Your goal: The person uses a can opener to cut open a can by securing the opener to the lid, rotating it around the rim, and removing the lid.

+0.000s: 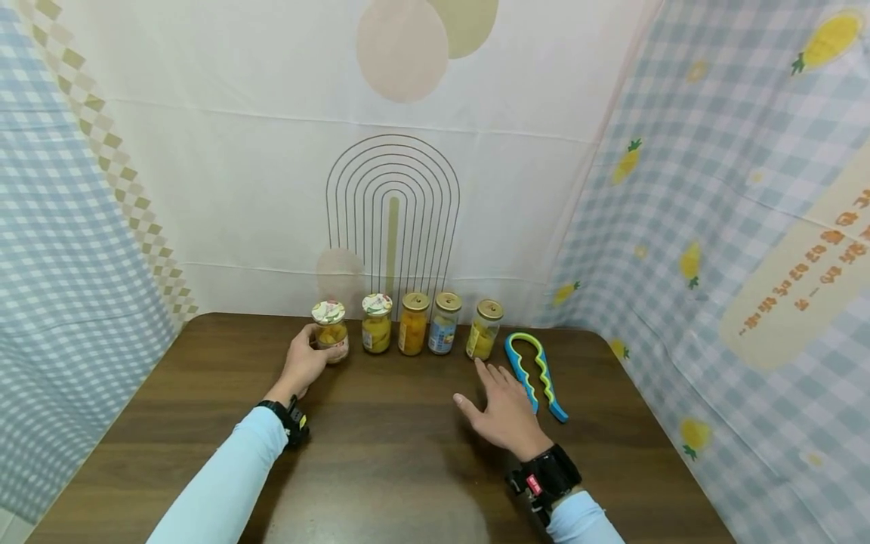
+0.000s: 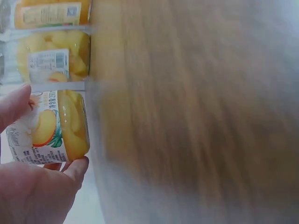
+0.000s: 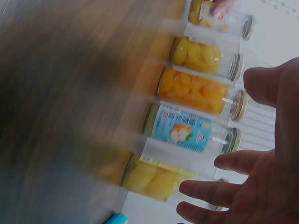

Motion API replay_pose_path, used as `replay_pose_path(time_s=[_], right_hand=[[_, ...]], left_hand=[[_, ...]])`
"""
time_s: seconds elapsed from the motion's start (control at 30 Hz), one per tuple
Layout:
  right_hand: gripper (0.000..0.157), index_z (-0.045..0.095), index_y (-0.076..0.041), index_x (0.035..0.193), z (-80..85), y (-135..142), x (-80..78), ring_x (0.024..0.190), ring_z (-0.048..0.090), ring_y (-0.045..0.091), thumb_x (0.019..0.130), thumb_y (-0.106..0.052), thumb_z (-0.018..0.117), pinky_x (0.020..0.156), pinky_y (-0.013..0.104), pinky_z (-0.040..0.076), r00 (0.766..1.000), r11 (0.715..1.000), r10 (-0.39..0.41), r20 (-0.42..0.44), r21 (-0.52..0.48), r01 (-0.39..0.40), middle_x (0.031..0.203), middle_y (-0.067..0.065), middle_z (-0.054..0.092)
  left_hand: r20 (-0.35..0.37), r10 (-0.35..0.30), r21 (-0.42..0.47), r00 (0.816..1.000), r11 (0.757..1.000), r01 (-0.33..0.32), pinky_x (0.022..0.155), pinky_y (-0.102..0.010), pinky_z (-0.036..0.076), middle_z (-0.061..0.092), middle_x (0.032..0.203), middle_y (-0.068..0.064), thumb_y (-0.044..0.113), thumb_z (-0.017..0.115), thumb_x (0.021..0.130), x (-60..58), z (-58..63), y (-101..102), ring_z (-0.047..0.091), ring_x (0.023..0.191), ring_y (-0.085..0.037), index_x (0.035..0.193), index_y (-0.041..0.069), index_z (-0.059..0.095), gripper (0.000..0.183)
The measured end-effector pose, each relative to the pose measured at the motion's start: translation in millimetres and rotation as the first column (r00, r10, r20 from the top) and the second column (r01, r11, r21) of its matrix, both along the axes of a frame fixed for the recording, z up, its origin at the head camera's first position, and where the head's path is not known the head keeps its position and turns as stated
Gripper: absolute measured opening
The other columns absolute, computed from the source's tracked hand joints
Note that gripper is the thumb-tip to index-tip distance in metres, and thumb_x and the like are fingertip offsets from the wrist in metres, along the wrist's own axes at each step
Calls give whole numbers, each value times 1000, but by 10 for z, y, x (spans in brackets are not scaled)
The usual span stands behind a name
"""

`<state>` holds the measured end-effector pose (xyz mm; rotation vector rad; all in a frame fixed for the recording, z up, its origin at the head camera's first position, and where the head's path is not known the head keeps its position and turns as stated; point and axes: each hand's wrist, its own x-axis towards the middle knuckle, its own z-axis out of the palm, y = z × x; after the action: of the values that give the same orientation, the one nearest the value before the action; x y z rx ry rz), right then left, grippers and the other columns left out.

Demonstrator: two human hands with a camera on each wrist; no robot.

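My left hand [image 1: 307,363] grips a glass jar of yellow fruit [image 1: 331,332] with a patterned lid, leftmost in the row. In the left wrist view, thumb and fingers lie around this jar's peach-pictured label. To its right stand a second patterned-lid jar of yellow fruit [image 1: 377,325], an orange fruit jar [image 1: 412,326], a blue-labelled jar [image 1: 444,325] and a gold-lidded jar of pale yellow fruit [image 1: 483,332]. My right hand [image 1: 504,412] has its fingers spread and holds nothing; its fingertips are close in front of the gold-lidded jar of pale yellow fruit.
A blue and green jar opener [image 1: 546,378] lies on the brown wooden table [image 1: 381,468], just right of my right hand. Behind the jars hangs a white patterned cloth [image 1: 258,196]. A checked cloth with pineapples [image 1: 680,227] hangs along the right side.
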<state>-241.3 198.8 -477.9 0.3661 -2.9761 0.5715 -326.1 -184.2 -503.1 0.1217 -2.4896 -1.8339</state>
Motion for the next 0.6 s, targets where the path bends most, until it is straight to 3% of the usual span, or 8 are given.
replay_pose_path(time_s=[0.17,0.37,0.6], right_hand=[[83,42,-4,163,-4,168,-94,155,40,52,104,-60,59,124,70,33,998,997,-63,-21,32,64,164,30,46],[76,49,2,157,-18,422,-219,149,44,55,105,-53,61,121,71,37,990,989,-135,-45,54,137,158,36,48],[72,51,6,153,-91,615,-379,147,43,57,105,-46,64,116,74,40,978,976,-206,6,73,205,157,38,47]], left_hand=[[12,-53,13,999,999,53,118,-52,44,50,157,-21,24,78,99,114,93,22,49,145,-38,155,7,44,67],[8,-95,-6,995,995,95,119,-55,46,49,158,-20,27,80,98,269,256,98,49,148,-40,157,10,42,72],[-2,-110,-38,994,993,110,122,-57,45,51,158,-20,28,81,97,525,395,176,49,151,-41,156,10,45,72]])
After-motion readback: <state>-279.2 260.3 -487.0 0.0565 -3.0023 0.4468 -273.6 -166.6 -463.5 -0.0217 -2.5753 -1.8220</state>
